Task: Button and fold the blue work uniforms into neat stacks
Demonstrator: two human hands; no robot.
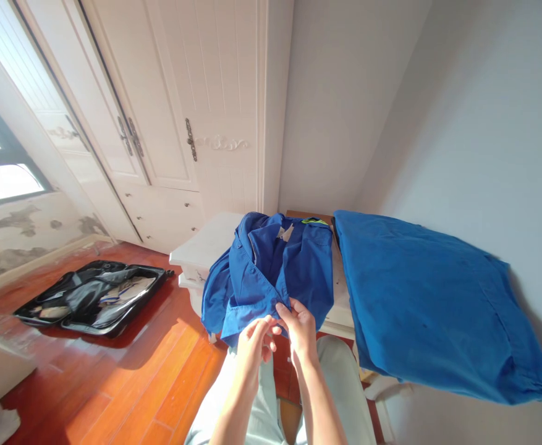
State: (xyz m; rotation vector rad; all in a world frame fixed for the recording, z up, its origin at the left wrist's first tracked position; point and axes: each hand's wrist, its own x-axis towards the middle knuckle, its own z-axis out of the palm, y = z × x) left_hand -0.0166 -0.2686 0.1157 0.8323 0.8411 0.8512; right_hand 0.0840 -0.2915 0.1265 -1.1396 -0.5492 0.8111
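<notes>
A blue work shirt (261, 278) with buttons down its front edge and a pale label inside the collar lies spread out before me. A yellow-green strip (316, 220) shows near its top right. My right hand (301, 324) pinches the shirt's lower front edge between thumb and fingers, close to a button. Beside it, my left hand (256, 339) has thumb and forefinger pressed together against the same edge. What lies between those left fingertips is too small to make out. The other left fingers are loosely curled.
Blue trousers (428, 303) lie folded to the right, by the wall. Beneath the shirt stands a white cabinet (215, 238). An open suitcase (97, 296) with clothes rests on the wooden floor (159, 371) at left. A white wardrobe (159, 93) stands behind.
</notes>
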